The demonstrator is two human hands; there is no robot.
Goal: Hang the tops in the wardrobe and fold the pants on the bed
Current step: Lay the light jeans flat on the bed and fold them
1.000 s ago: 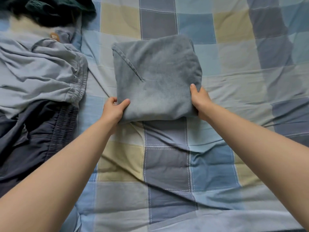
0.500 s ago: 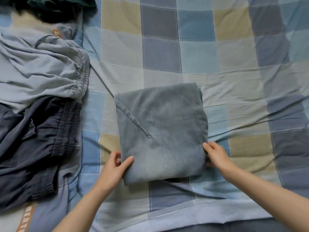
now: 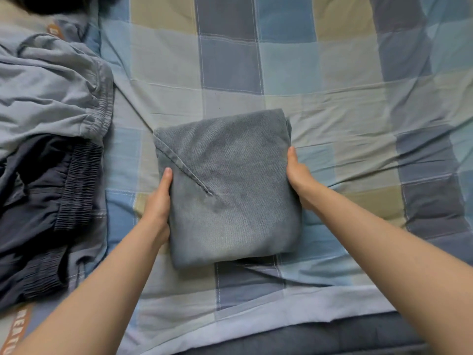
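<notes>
A pair of grey-blue pants [image 3: 230, 190], folded into a thick square, lies on the checked bed sheet [image 3: 332, 73] in the middle of the view. My left hand [image 3: 158, 203] grips its left edge, thumb on top and fingers hidden under the fabric. My right hand [image 3: 298, 175] grips the right edge in the same way, its fingers out of sight beneath the bundle. A diagonal pocket seam runs across the top face of the pants.
Unfolded light grey pants [image 3: 48, 85] lie crumpled at the left, partly over dark navy pants [image 3: 33, 201] with an elastic waistband. A dark garment [image 3: 64, 3] shows at the top left corner. The bed's dark front edge [image 3: 332, 339] runs along the bottom.
The folded pants came toward me across the sheet. Both hands shifted from the near corners up to the left and right edges of the bundle.
</notes>
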